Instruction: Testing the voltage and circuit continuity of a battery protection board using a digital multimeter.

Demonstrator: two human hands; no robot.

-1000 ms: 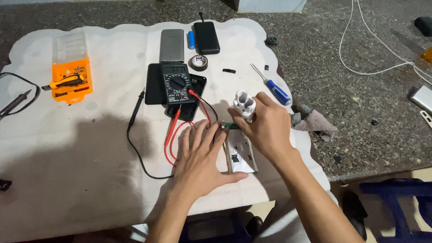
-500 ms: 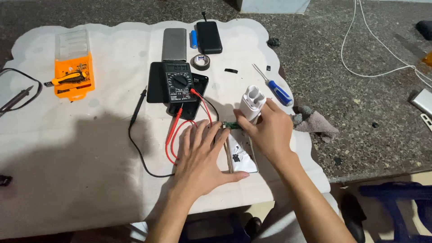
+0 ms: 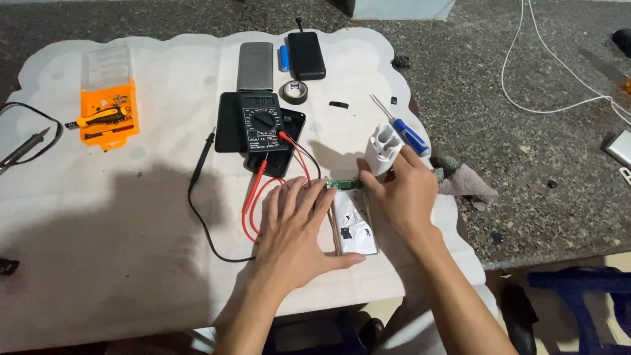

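My left hand point(image 3: 296, 233) lies flat, fingers spread, on the white mat point(image 3: 131, 217), its fingertips touching the left side of a silver flat battery pack point(image 3: 355, 227) with a small green circuit board point(image 3: 344, 184) at its top end. My right hand point(image 3: 401, 194) grips a white plastic shell point(image 3: 383, 148) held upright, and its thumb and fingers reach the green board. A black multimeter point(image 3: 261, 125) sits just behind, with red leads point(image 3: 253, 197) and a black lead point(image 3: 200, 197) running under my left hand.
A blue-handled screwdriver point(image 3: 407, 135), a grey rag point(image 3: 463, 184), a roll of black tape point(image 3: 294, 92), a black power bank point(image 3: 307, 56), a grey slab point(image 3: 255, 66), an orange bit case point(image 3: 108, 98) and a soldering iron point(image 3: 23, 148) lie around. White cable point(image 3: 539, 105) crosses the stone counter.
My right hand has tilted and shifted the white shell slightly right and up. My left hand stays pressed on the mat beside the battery pack.
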